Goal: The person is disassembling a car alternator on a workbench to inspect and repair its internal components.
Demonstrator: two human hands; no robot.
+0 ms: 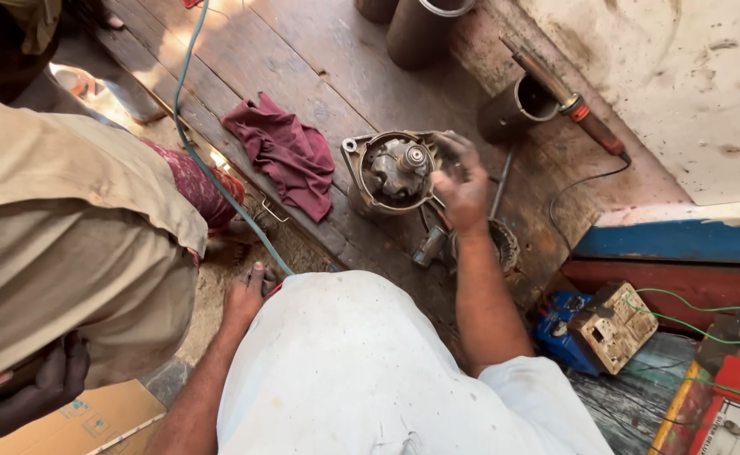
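- Head view: the motor housing (391, 173), a round, grimy metal shell with a toothed shaft at its centre, is seen standing on the wooden bench (302, 50), just right of the maroon rag (285, 152).
- The right hand (462, 185) is laid against the housing's right rim, its fingers curled around the edge in a loose grasp; whether the rim is truly pinched cannot be told.
- The left hand (248, 295) is pressed flat on the bench edge, fingers spread, with nothing held, beside the green cable (186, 126).
- A slip could be judged likely: the housing looks oily and is held at one side only, so it might tip or roll towards the small metal cylinder (430, 246) lying just below it.
- The green cable could be snagged by the bracing hand or forearm, since it runs right beside them.
- The soldering iron (568, 101), propped on a dark metal tube (517, 108), could be knocked loose if the housing is shoved rightwards; whether it is hot cannot be told.
- The bench planks are worn, stained and grooved; the rag is soft and crumpled; the tubes are dull, rusty and cylindrical.
- Another person's tan sleeve (66, 219) fills the left, close enough for an elbow to be jostled.
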